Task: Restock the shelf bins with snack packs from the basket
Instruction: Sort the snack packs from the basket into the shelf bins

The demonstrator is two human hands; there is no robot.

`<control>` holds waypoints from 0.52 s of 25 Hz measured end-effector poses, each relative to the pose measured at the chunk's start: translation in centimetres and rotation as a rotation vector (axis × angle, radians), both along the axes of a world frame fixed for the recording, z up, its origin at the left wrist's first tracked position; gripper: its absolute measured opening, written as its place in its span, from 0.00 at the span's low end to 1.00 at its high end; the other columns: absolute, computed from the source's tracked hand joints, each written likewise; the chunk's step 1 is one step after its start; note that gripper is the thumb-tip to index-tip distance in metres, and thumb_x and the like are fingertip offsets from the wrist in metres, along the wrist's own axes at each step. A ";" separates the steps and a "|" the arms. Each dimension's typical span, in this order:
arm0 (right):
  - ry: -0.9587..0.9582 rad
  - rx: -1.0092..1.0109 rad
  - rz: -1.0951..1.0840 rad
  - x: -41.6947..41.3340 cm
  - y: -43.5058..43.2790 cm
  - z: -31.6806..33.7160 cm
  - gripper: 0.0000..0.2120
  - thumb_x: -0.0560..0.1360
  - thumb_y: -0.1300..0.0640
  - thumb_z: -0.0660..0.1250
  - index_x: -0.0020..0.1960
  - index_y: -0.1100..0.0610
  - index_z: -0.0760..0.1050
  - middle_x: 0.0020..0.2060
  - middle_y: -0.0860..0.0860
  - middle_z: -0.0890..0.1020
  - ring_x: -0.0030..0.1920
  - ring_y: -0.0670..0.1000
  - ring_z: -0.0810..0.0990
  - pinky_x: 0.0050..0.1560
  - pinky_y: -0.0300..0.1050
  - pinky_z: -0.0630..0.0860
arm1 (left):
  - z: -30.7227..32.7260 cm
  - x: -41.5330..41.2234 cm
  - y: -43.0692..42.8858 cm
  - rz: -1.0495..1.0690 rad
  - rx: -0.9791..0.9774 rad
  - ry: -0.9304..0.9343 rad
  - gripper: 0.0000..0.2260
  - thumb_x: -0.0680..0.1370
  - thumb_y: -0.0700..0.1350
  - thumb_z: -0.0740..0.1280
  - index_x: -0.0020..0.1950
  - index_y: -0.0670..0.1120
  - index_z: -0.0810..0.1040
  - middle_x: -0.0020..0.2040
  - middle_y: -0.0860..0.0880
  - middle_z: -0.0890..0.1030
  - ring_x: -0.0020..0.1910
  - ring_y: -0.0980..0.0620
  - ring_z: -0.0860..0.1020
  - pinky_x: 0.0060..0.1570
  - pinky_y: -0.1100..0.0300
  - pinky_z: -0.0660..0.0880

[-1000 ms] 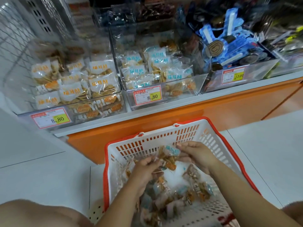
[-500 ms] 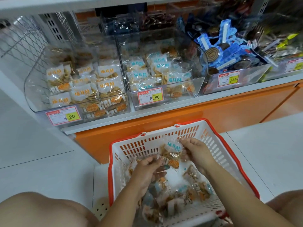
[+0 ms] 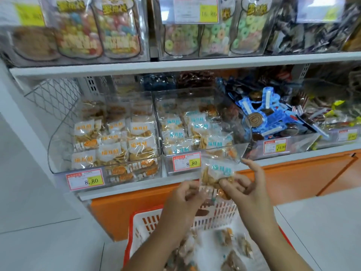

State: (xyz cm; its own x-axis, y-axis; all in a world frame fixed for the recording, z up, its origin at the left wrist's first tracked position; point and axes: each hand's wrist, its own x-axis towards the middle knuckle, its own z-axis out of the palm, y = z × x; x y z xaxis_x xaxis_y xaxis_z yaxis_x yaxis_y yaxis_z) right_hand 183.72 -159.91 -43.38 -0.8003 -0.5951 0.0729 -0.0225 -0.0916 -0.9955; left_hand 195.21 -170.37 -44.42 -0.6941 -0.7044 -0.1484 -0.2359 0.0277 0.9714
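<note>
The snack pack [image 3: 217, 173] is a small, clear, crinkly plastic bag with a blue and white label and flat golden chips inside. It is up in the air, just in front of the near wall of the middle bin [image 3: 243, 151]. It is beside the red and yellow price tag [image 3: 186, 163] that says 8.80.

The left hand [image 3: 182, 200] has curled fingers and pinches the pack's low left edge. The right hand [image 3: 247, 189] pinches the pack's low right side with thumb and fingers, and 1 finger sticks up. Both hands are above the far end of the basket [image 3: 216, 215], which is white plastic with slots and a red rim. More shiny packs [image 3: 226, 237] lie in it.

The middle bin is clear hard plastic with a sloping side and holds packs with the same blue label. The left bin [image 3: 58, 133] has the same shape and holds packs with orange labels. The right bin [image 3: 293, 143] holds blue wrappers with round brown swirls.

0.5 seconds ago both hands were low in the basket, with the pack just above the pile. Now they are higher, level with the bin's front. The view has tipped up too. The top shelf [image 3: 175, 65] with bags of ring sweets shows, and less of the basket.
</note>
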 end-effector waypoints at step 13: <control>1.193 0.788 -0.206 -16.2 -16.1 7.5 0.16 0.77 0.62 0.64 0.64 0.58 0.74 0.54 0.63 0.79 0.54 0.64 0.78 0.49 0.52 0.73 | 4.9 0.5 -12.5 0.104 -0.806 -0.333 0.29 0.80 0.63 0.54 0.79 0.60 0.50 0.78 0.61 0.56 0.75 0.58 0.59 0.71 0.56 0.60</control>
State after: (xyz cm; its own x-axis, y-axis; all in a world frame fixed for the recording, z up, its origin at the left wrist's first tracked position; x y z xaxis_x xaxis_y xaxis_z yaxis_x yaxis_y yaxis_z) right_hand 167.53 -175.98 -35.89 -0.5726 -0.6787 0.4598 -0.8058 0.5694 -0.1629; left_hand 195.67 -182.89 -39.56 -0.6296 -0.7394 0.2383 -0.5428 0.6382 0.5460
